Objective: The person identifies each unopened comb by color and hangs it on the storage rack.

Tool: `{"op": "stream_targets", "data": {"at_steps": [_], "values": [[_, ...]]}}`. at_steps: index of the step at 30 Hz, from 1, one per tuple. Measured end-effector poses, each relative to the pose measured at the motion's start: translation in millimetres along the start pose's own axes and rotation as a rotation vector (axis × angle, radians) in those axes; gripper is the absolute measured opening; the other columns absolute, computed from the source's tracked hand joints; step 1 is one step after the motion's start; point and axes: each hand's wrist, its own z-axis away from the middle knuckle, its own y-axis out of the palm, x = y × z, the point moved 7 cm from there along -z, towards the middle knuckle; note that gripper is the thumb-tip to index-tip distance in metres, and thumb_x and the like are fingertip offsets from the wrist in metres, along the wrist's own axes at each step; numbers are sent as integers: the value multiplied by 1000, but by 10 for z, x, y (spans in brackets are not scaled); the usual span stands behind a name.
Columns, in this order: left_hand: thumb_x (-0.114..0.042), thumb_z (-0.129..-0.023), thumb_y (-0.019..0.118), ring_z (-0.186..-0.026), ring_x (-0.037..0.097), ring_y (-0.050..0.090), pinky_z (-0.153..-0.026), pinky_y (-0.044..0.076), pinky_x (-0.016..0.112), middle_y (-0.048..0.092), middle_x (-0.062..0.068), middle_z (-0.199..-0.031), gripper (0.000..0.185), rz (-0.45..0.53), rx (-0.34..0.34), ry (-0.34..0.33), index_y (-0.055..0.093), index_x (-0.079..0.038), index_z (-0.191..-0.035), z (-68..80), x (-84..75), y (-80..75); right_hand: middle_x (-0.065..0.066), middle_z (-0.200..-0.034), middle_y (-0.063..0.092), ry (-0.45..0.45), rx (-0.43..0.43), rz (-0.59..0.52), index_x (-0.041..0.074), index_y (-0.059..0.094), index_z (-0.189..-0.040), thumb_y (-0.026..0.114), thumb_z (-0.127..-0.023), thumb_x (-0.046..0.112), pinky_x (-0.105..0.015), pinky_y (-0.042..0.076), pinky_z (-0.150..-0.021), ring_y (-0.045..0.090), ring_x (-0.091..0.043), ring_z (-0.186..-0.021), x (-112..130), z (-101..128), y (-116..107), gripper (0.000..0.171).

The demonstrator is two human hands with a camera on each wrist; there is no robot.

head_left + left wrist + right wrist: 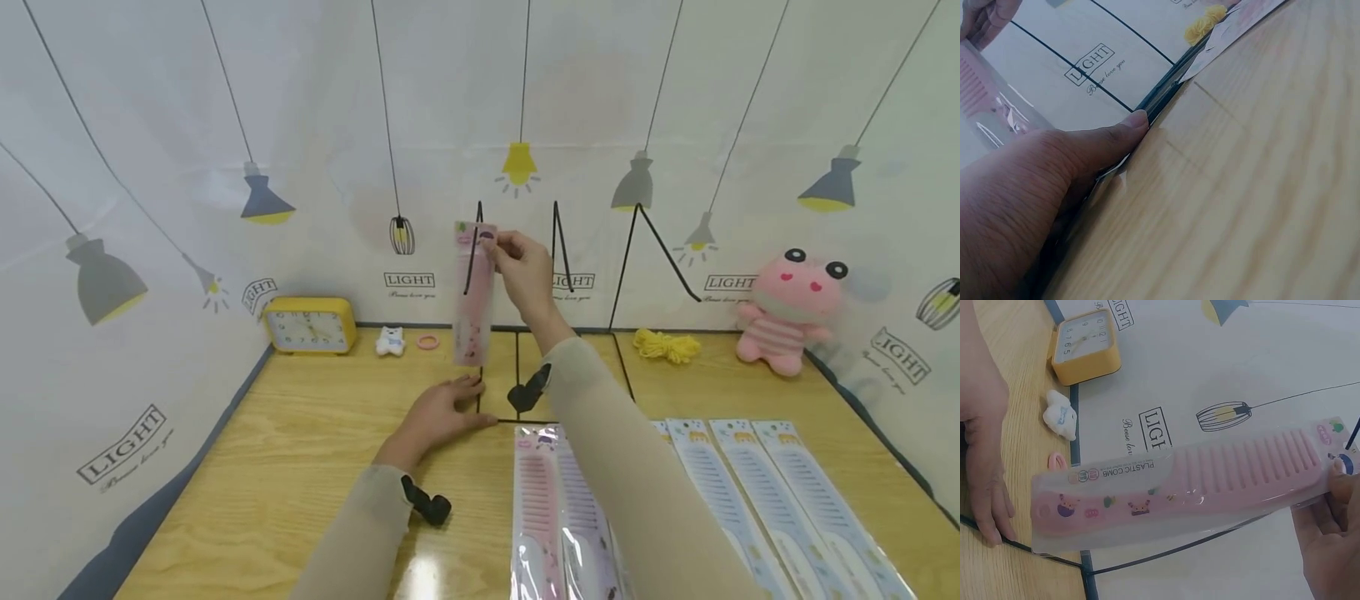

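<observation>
My right hand [525, 271] pinches the top of a packaged pink plastic comb [472, 321], which hangs upright at the left prong of a black wire rack [517, 367]. The prong passes in front of the package's top; whether it goes through the hole is hard to tell. In the right wrist view, thumb and fingers hold the comb's package [1210, 481] by its printed end. My left hand [438, 417] rests low at the rack's base, its thumb [1132, 122] lying on the wire and its fingers fairly straight.
Packaged combs, pink [536, 500], purple [588, 508] and several blue [795, 492], lie at front right. Along the back stand a yellow clock [310, 325], a white bear figure [390, 341], a pink ring [427, 342], yellow cord [666, 346] and a pink plush [787, 312].
</observation>
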Motion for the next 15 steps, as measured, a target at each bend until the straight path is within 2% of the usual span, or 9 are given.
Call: {"op": "stream_targets", "data": {"at_steps": [6, 9, 12, 15], "values": [[-66, -85, 68, -147, 21, 33, -120, 27, 47, 40, -10, -157, 75, -15, 11, 3, 56, -25, -145, -16, -34, 1, -8, -96, 73, -8, 15, -27, 5, 74, -105, 72, -95, 28, -32, 59, -83, 69, -19, -88, 3, 19, -41, 25], [-66, -85, 68, -147, 21, 33, -120, 26, 47, 41, -8, -157, 75, -16, 18, 2, 56, -24, -145, -3, -34, 7, -9, -103, 74, 2, 17, 32, 7, 72, -112, 67, -99, 35, -36, 58, -87, 70, -22, -95, -36, 90, -117, 32], [-68, -84, 68, -147, 20, 33, -120, 26, 46, 41, -9, -156, 77, -8, 18, 3, 55, -24, -146, 13, -18, 15, -7, -104, 74, 52, 0, 98, 11, 71, -114, 61, -98, 48, -37, 55, -90, 69, -24, -100, -141, 260, -270, 42], [-69, -83, 68, -147, 19, 33, -120, 26, 46, 41, -10, -156, 78, -2, 5, 2, 55, -25, -146, 23, 12, 18, -4, -102, 75, 139, 23, 119, 14, 72, -111, 64, -91, 61, -39, 51, -91, 67, -25, -100, -268, 533, -436, 52]]}}
